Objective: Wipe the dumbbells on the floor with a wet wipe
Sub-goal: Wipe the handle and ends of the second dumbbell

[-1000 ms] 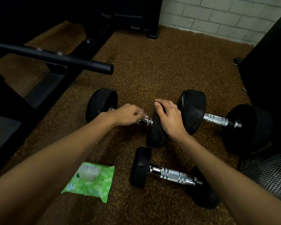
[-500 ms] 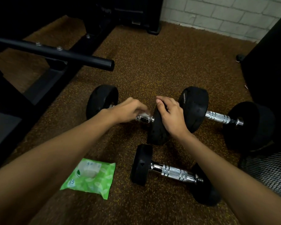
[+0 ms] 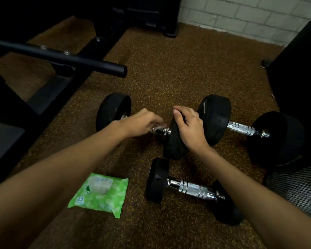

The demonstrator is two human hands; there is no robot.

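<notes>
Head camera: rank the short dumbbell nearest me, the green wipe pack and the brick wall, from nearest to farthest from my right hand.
1. Short dumbbell: on the floor just below the right hand, toward the person.
2. Green wipe pack: lower left, beside the left forearm.
3. Brick wall: far end of the floor, upper right.

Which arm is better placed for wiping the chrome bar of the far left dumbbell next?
Left. The left grip pinches the wipe right on that bar. The right grip curls over the black head beside it, holds no wipe, and seems to steady it.
</notes>
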